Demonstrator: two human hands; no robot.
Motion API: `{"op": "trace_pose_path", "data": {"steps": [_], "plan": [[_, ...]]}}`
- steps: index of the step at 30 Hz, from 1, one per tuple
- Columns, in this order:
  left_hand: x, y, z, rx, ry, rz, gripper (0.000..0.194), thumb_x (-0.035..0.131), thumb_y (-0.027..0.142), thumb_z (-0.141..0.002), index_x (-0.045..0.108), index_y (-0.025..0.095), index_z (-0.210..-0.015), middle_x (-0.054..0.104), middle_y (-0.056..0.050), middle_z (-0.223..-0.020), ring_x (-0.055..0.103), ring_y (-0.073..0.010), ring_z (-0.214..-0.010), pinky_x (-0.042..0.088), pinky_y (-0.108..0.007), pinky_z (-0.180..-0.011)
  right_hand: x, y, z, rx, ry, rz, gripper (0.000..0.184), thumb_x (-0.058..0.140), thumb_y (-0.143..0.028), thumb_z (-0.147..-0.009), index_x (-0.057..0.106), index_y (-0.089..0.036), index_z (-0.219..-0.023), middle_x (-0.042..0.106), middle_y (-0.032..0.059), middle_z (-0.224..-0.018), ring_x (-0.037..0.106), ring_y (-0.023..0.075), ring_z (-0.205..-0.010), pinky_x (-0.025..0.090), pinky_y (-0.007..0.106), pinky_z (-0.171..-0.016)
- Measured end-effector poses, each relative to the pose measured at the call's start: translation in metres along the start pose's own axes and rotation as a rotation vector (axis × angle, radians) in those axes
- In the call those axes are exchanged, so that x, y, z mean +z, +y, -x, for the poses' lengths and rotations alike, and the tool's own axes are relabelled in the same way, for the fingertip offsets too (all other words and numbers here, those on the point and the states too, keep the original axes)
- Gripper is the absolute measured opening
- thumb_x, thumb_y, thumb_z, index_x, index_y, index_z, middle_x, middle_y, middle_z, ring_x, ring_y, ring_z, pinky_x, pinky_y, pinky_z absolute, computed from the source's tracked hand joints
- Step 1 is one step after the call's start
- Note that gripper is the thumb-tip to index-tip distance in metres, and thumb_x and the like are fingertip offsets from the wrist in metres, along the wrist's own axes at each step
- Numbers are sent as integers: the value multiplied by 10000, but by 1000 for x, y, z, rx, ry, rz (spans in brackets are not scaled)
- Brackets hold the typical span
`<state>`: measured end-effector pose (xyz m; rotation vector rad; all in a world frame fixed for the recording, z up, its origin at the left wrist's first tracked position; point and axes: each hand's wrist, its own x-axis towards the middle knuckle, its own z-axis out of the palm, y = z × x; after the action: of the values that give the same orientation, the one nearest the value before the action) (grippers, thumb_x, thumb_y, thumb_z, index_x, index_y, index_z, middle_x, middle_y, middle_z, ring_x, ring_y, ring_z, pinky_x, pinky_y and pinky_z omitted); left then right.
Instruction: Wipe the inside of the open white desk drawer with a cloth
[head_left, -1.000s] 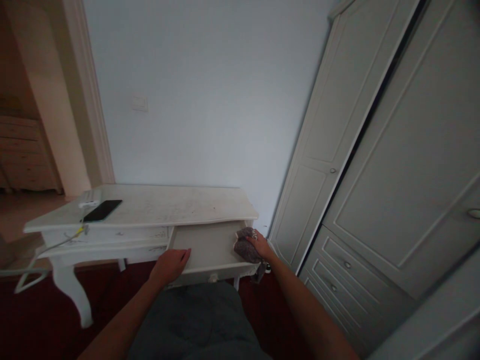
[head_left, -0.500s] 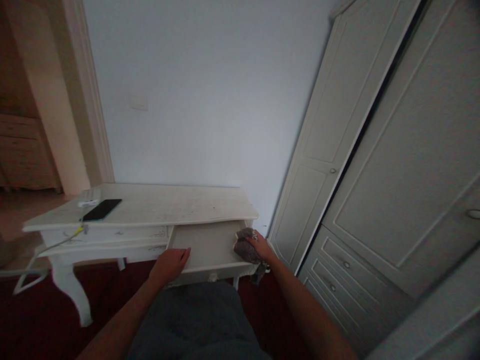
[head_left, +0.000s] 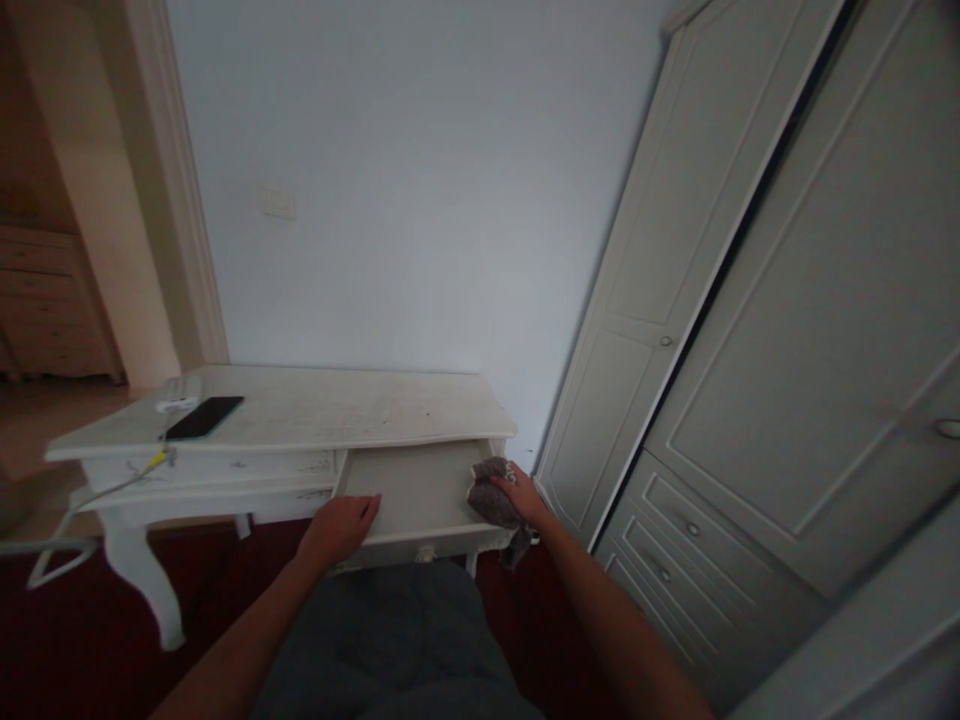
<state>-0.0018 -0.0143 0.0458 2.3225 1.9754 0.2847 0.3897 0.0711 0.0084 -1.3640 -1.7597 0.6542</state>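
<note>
— Now, what does the right hand [head_left: 525, 495] hold?
— A bunched, soft-looking grey cloth [head_left: 491, 492], at the right of the open drawer [head_left: 412, 490].
— And the left hand [head_left: 339, 527]?
— Curled at the front-left corner, apparently steadying it; the grip is hidden. Around: a scuffed, white, curvy-legged table [head_left: 360, 405].

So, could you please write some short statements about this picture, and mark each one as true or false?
1. The right hand holds a grey-brown patterned cloth. True.
2. The right-hand drawer of the white desk is fully shut. False: it is pulled out.
3. A smartphone lies on the left part of the desk top. True.
4. The left hand is on the smartphone. False: it is at the left end of the drawer's front.
5. A light switch is on the wall above the desk. True.
</note>
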Motion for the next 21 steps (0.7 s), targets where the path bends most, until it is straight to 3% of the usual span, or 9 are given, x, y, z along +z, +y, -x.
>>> {"op": "trace_pose_path", "data": {"steps": [12, 17, 21], "plan": [[1, -7, 2, 4, 5, -12, 648, 208, 468, -1089, 794, 212, -984, 819, -132, -1030, 756, -270, -1007, 487, -353, -859, 2, -21, 31, -8, 48, 101, 422, 588, -568, -919, 716, -254, -1170, 756, 87, -1199, 682, 312, -1123, 506, 452, -1020], [-1, -5, 2, 6, -18, -45, 669, 207, 475, -1087, 811, 202, -1002, 822, -143, -1022, 761, -277, -1006, 503, -367, -884, -18, -43, 49, -29, 67, 342, 414, 646, -579, -908, 726, -198, -1050, 716, 121, -1080, 655, 313, -1055, 463, 413, -975], [1, -3, 1, 22, -70, -110, 741, 191, 522, -1078, 824, 159, -949, 815, -179, -977, 760, -321, -999, 512, -410, -899, -25, -74, 61, -100, -17, 672, 379, 617, -548, -974, 706, -216, -1135, 687, 108, -1107, 652, 278, -1052, 454, 339, -905]]}}
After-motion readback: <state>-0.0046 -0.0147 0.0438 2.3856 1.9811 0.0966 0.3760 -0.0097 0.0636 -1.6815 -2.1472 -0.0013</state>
